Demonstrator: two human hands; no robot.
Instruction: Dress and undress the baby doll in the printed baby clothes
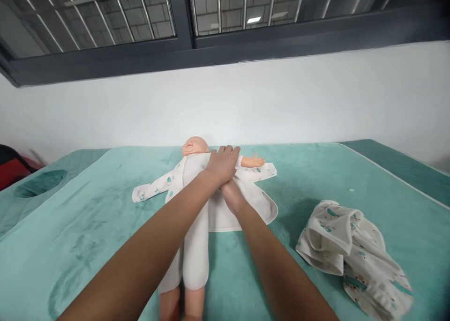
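A baby doll lies on its back, head toward the wall, in a white padded body suit. An open white baby shirt with a small green print is spread beneath and beside it. One shirt sleeve stretches left; the doll's bare forearm lies over the other. My left hand is at the doll's shoulder, fingers bent around its upper arm. Just below, my right hand sits at the shirt, its fingers hidden behind my left hand and wrist.
A crumpled white printed baby garment lies at the right on the green plush cover. Behind stands a white wall under a dark-framed barred window. A red and black object shows at the left edge.
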